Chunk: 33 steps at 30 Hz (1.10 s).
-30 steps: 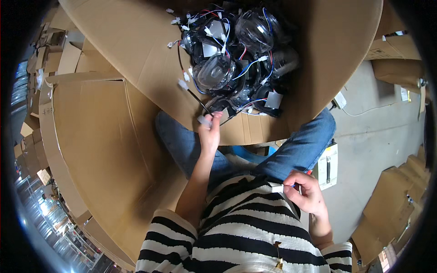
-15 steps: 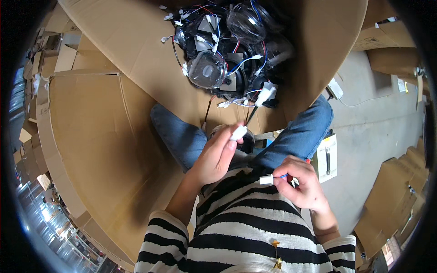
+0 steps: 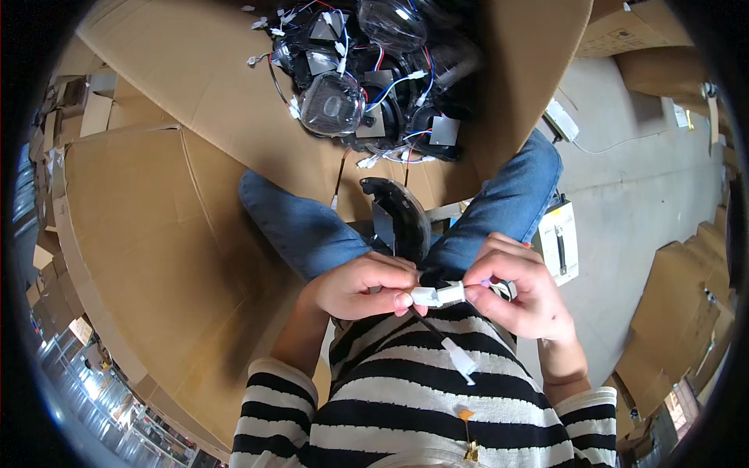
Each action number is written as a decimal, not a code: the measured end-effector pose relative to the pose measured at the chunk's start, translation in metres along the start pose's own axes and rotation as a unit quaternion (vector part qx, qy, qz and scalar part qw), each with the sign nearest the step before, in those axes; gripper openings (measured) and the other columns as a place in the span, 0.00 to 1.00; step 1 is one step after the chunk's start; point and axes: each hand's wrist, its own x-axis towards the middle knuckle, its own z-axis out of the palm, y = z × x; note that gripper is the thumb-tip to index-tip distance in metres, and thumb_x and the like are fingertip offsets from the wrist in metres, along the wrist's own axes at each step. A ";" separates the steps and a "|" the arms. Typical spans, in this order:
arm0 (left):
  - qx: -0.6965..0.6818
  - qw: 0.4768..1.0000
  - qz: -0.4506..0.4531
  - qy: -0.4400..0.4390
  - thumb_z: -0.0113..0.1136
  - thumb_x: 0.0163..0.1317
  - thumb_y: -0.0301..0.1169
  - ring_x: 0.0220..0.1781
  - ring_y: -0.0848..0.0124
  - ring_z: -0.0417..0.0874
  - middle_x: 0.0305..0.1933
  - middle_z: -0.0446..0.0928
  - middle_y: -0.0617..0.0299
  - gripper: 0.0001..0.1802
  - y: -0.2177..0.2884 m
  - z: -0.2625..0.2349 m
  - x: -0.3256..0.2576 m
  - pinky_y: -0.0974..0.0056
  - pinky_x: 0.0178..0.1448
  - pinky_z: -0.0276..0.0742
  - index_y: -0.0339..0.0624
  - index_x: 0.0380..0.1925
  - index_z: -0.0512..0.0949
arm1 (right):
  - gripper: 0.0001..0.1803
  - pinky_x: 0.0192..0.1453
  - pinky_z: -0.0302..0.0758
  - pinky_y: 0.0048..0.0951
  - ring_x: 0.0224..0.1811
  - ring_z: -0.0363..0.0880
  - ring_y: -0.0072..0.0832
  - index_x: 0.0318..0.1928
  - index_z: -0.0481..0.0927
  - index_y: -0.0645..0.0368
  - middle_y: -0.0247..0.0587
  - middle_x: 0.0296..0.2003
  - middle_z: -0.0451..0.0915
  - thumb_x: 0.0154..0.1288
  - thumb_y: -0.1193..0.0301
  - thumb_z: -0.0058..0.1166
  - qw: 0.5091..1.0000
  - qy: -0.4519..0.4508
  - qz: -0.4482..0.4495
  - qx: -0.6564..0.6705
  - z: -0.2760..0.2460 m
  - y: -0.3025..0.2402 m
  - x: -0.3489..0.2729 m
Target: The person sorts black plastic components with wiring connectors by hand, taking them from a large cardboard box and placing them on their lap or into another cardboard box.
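The fingers (image 3: pixel 384 274) of the left hand (image 3: pixel 353 288) are closing narrowly around a white connector (image 3: pixel 424 296), its end showing past the thumb. Opposite, the right hand (image 3: pixel 521 287) is pinching a second white connector (image 3: pixel 451 293) between thumb and forefinger. The two connectors are meeting end to end in front of the striped shirt (image 3: pixel 374 390); whether they are locking together, I cannot tell. From under the left fingers a black cable (image 3: pixel 425 323) is hanging, with another white plug (image 3: pixel 459 359) at its end.

Just beyond the hands, a black curved lamp unit (image 3: pixel 406 222) is sitting between the denim-covered knees (image 3: pixel 285 222). Farther out, a large open carton (image 3: pixel 530 86) is holding a pile of lamp units (image 3: pixel 331 105) with clear covers and trailing wires. Brown cardboard (image 3: pixel 140 234) is spreading along the left; on the right, a white case (image 3: pixel 558 249) is standing on the grey floor (image 3: pixel 624 226), and more cartons (image 3: pixel 663 343) are lining the edge.
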 end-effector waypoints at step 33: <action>-0.024 0.976 -0.113 0.187 0.50 0.54 0.23 0.31 0.83 0.68 0.28 0.71 0.68 0.07 0.003 -0.001 0.000 0.77 0.34 0.63 0.36 0.33 0.72 | 0.02 0.27 0.64 0.28 0.23 0.68 0.32 0.24 0.72 0.64 0.39 0.20 0.70 0.49 0.78 0.46 0.999 -0.013 -0.025 -0.046 -0.030 -0.001 -0.023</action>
